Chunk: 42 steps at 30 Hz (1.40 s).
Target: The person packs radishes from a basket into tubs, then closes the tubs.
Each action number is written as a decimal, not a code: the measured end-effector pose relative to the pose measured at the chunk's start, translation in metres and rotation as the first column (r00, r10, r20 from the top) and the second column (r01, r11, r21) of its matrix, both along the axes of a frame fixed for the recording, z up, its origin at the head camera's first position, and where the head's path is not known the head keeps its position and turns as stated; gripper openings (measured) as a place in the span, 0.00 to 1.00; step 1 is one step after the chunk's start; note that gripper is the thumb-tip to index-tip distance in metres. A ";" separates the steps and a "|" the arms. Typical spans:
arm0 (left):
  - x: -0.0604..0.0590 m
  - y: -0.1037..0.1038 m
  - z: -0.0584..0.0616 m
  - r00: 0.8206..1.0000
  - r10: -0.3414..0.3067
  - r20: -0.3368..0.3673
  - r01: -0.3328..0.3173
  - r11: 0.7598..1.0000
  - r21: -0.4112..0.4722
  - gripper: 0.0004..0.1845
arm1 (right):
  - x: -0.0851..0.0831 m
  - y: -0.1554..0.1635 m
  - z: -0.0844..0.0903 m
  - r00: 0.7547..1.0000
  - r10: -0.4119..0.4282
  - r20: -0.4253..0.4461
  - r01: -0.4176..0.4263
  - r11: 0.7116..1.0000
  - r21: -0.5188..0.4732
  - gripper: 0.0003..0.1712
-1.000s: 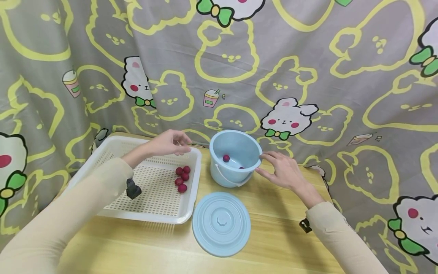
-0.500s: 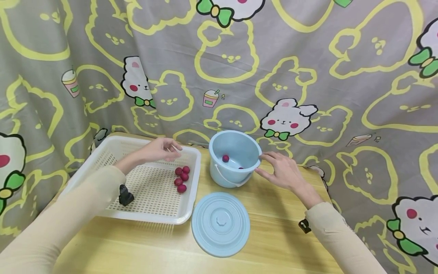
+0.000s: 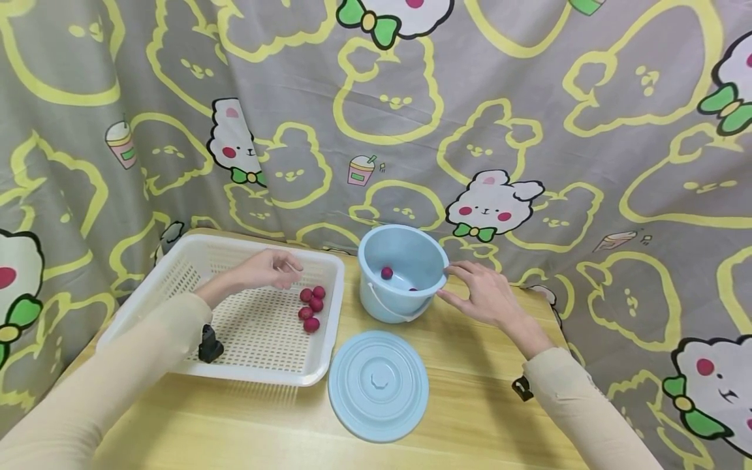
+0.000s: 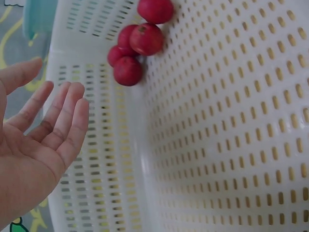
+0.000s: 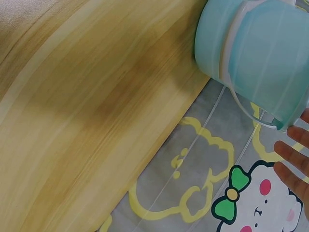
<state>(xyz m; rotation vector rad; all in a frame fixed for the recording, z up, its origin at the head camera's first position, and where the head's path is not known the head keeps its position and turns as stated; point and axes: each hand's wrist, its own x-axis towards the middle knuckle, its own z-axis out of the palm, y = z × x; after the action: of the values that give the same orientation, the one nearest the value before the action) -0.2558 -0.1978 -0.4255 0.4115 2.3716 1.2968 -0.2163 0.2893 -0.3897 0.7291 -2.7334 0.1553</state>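
Observation:
Several small red fruits [image 3: 312, 307] [image 4: 137, 44] lie together at the right side of a white perforated basket [image 3: 194, 258] [image 4: 217, 145]. My left hand [image 3: 275, 269] [image 4: 46, 125] hovers over the basket just left of them, fingers relaxed and empty. A light blue bucket [image 3: 402, 271] [image 5: 256, 58] stands to the right with one red fruit [image 3: 386, 273] showing inside and a second half hidden by the rim. My right hand [image 3: 478, 290] rests straight fingers against the bucket's right rim; its fingertips [image 5: 294, 159] show in the right wrist view.
The bucket's round blue lid [image 3: 378, 384] lies flat on the wooden table [image 3: 470, 405] in front of the bucket. A patterned grey and yellow cloth [image 3: 411, 117] hangs close behind. The table's right edge runs past my right forearm.
My left hand has drawn back from near the bucket, leftward and down, to over the basket beside the fruits. The right hand has stayed at the bucket rim.

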 end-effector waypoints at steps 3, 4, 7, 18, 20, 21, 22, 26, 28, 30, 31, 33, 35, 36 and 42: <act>-0.001 -0.002 -0.005 1.000 -0.002 0.000 0.002 1.000 0.010 0.23 | 0.000 0.000 0.000 1.000 0.002 -0.002 -0.002 1.000 -0.001 0.33; -0.001 -0.003 -0.007 1.000 -0.002 0.005 0.002 1.000 0.012 0.23 | 0.000 0.000 0.000 1.000 0.001 -0.002 -0.001 1.000 0.000 0.33; -0.002 -0.005 -0.012 1.000 -0.006 0.012 0.005 1.000 0.007 0.23 | 0.001 0.000 0.000 1.000 -0.003 0.002 0.003 1.000 0.002 0.34; -0.001 -0.005 -0.021 0.997 -0.054 0.060 0.056 0.998 -0.035 0.25 | 0.001 -0.001 0.001 1.000 -0.009 0.007 0.009 1.000 0.003 0.34; -0.002 -0.005 -0.022 0.995 -0.063 0.076 0.066 0.997 -0.043 0.26 | 0.001 -0.001 0.001 1.000 -0.010 0.004 0.010 1.000 0.002 0.34; -0.002 -0.005 -0.023 0.995 -0.063 0.079 0.067 0.997 -0.048 0.27 | 0.001 -0.001 0.001 1.000 -0.009 0.002 0.009 1.000 0.002 0.34; -0.002 -0.004 -0.023 0.995 -0.063 0.081 0.067 0.997 -0.050 0.27 | 0.001 0.000 0.000 1.000 -0.009 0.002 0.009 1.000 0.001 0.34; -0.004 -0.003 -0.025 0.995 -0.068 0.074 0.072 0.996 -0.051 0.27 | 0.001 0.000 0.000 1.000 -0.008 0.003 0.008 1.000 0.002 0.34; -0.005 -0.002 -0.026 0.995 -0.077 0.070 0.080 0.996 -0.050 0.26 | 0.000 0.000 0.000 1.000 -0.007 0.005 0.007 1.000 0.003 0.34; -0.005 -0.001 -0.028 0.994 -0.091 0.068 0.094 0.995 -0.043 0.27 | 0.000 0.000 0.000 1.000 -0.007 0.007 0.007 1.000 0.002 0.34; -0.005 0.000 -0.028 0.993 -0.096 0.069 0.099 0.994 -0.041 0.27 | 0.000 0.000 0.000 1.000 -0.008 0.008 0.008 1.000 0.002 0.34; -0.005 0.001 -0.029 0.992 -0.100 0.076 0.103 0.994 -0.036 0.27 | 0.001 0.000 0.000 1.000 -0.008 0.009 0.008 1.000 -0.001 0.34; -0.005 0.002 -0.029 0.991 -0.106 0.077 0.108 0.994 -0.027 0.27 | 0.000 0.000 0.000 1.000 -0.007 0.006 0.007 1.000 -0.001 0.34; -0.006 0.003 -0.030 0.991 -0.108 0.074 0.110 0.994 -0.029 0.27 | 0.001 0.000 0.000 1.000 -0.006 0.005 0.006 1.000 -0.002 0.34; -0.008 0.006 -0.033 0.992 -0.099 0.079 0.104 0.993 -0.057 0.27 | 0.001 0.000 0.000 1.000 0.001 -0.001 -0.001 1.000 -0.007 0.34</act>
<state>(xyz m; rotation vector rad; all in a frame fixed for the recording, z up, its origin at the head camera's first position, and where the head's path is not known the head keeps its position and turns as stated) -0.2634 -0.1917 -0.4586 0.4503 2.2901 1.1711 -0.2156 0.2891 -0.3900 0.7285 -2.7303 0.1641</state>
